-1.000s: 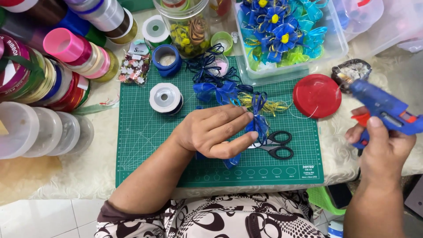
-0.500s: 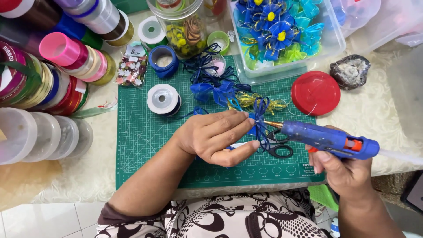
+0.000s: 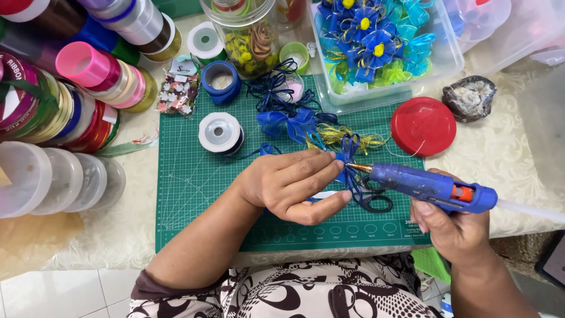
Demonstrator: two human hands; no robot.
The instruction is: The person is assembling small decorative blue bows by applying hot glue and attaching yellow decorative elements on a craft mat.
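Note:
My left hand [image 3: 291, 184] pinches a small blue ribbon bow [image 3: 349, 154] over the green cutting mat [image 3: 194, 182]. My right hand [image 3: 450, 228] grips a blue glue gun [image 3: 432, 186] by its handle, with the metal nozzle touching the bow from the right. Black-handled scissors [image 3: 376, 202] lie on the mat under the gun's barrel. More blue bows [image 3: 288, 121] and a gold ribbon piece [image 3: 338, 134] rest on the mat just beyond my left hand.
A clear tub of blue ribbon flowers [image 3: 379, 50] stands at the back. A red lid [image 3: 422, 125] and a dark rock-like dish [image 3: 469, 98] lie right. Ribbon spools [image 3: 88, 70], stacked clear tubs [image 3: 53, 182], a white spool [image 3: 219, 132] and a jar [image 3: 250, 35] fill the left and back.
My right hand has brought the glue gun from the far right in to the bow, nozzle now at it. My left hand has stayed holding the bow.

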